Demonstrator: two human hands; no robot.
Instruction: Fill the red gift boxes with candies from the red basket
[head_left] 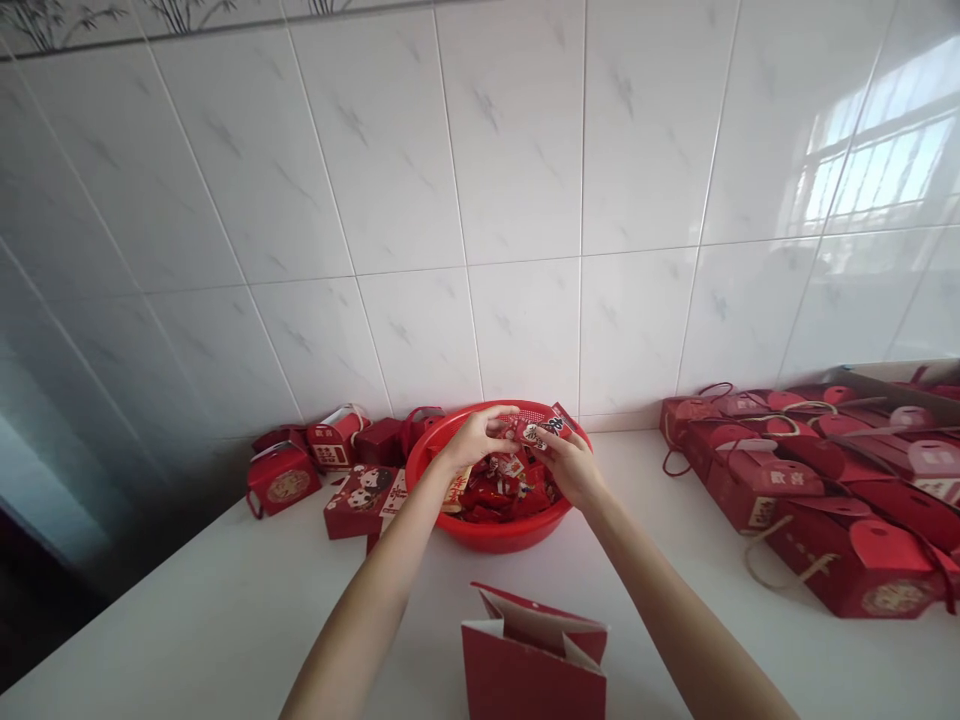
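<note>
Open-topped red carton (532,670), its pale inside showing between creased side folds, stands upright on the worktop (225,610) closest to the camera. Beyond it, small red packets (534,436) are up between the two hands, just above the round red plastic basket (495,538). They look glossy and crinkled, with cream-coloured lettering on a red ground; another wrapper with bold dark lettering (561,418) slants up behind the right fingers.

The right hand (574,468) pinches the packets between thumb and fingers. The left hand (474,442) has its fingers bent in at their other side, but I cannot tell whether it grips them or only touches them. Handling them well, I'd judge, means a light pinch on the wrapper edges, fingertips clear of the printed faces, and keeping low over the basket so a slippery one drops back among the loose red packets (499,495).

Outward from the basket, a flat box with two cartoon figures (364,500) sits just beside it on the left, near some small handled boxes (285,480). Well to the right, many red gift boxes (889,560) with cord handles crowd together. White tiles (525,130) rise behind.
</note>
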